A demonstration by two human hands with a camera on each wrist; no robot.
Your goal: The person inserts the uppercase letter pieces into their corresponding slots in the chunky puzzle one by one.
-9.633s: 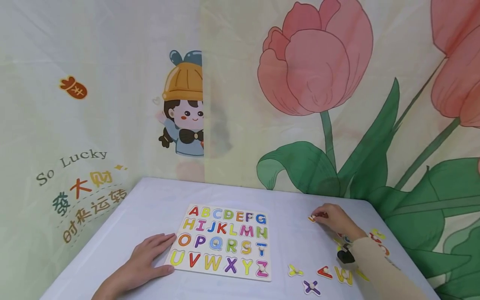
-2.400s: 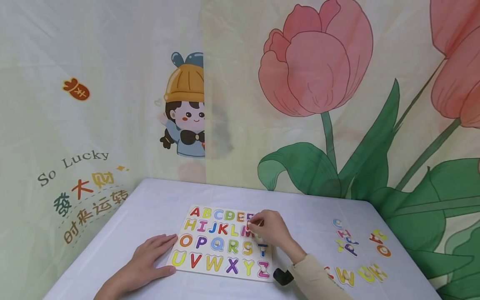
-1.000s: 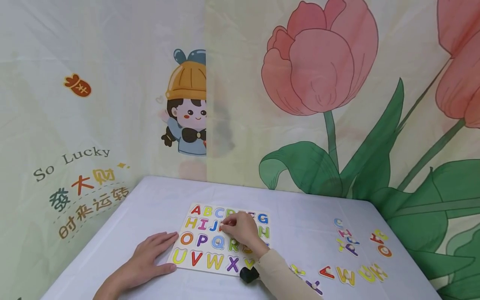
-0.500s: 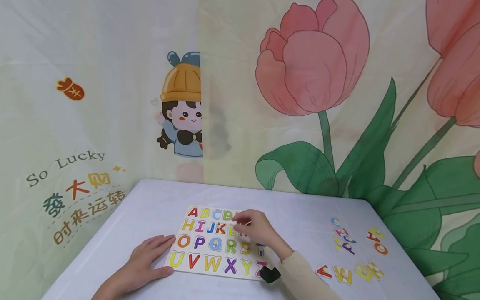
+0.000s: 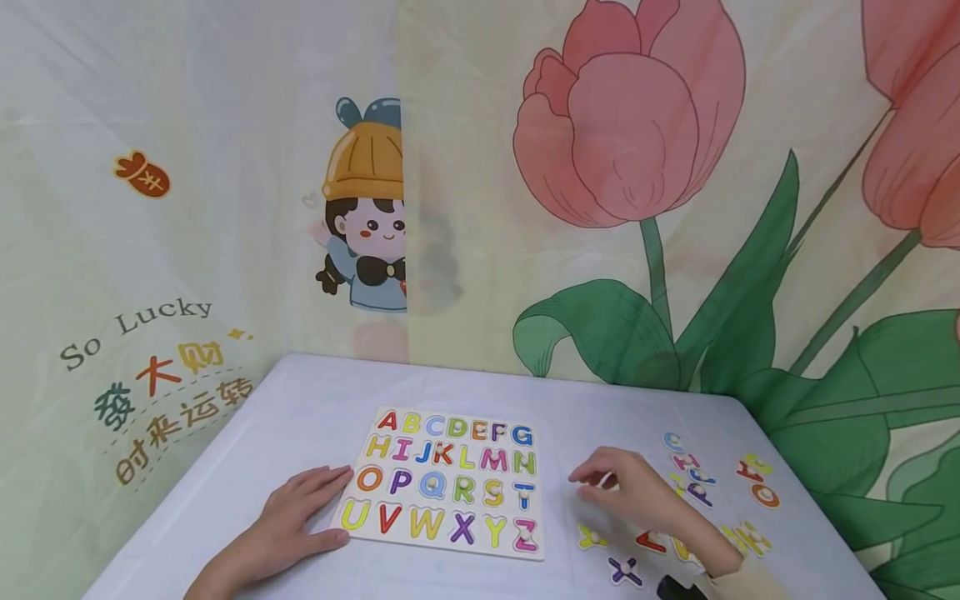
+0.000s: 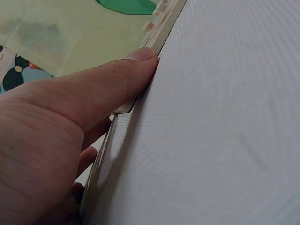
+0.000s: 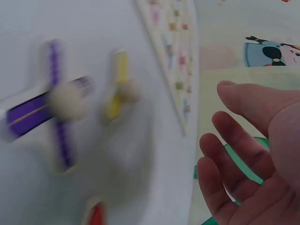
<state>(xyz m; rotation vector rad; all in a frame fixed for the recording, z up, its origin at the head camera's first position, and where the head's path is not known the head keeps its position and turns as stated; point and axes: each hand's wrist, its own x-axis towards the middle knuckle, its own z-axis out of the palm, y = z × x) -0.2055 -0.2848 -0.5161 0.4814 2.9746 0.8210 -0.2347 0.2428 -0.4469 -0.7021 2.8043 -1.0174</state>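
Observation:
A white alphabet puzzle board [image 5: 408, 502] lies on the table, its colored letters in rows; several, such as the red K [image 5: 442, 454] and pink Z [image 5: 525, 536], carry knobs. My left hand [image 5: 288, 517] rests against the board's left edge; in the left wrist view the thumb [image 6: 126, 77] touches that edge. My right hand [image 5: 630, 487] hovers right of the board, fingers loosely bent and holding nothing. Below it lie a yellow Y piece [image 5: 592, 538], a purple X piece [image 5: 625, 571] and a red V piece [image 5: 651, 542]. The right forearm partly covers a yellow W piece [image 5: 684, 548].
Farther right lie more knobbed letters: a blue C [image 5: 672, 442], a purple P [image 5: 699, 494], an orange O [image 5: 765, 496] and a yellow H [image 5: 757, 537]. A white cloth covers the table [image 5: 465, 383]. Behind it hangs a printed curtain [image 5: 465, 167] with tulips and a cartoon figure.
My right hand was over the K on the board a second ago; it has since moved off to the right, empty. A knobbed K now sits in the board. The left hand stays put.

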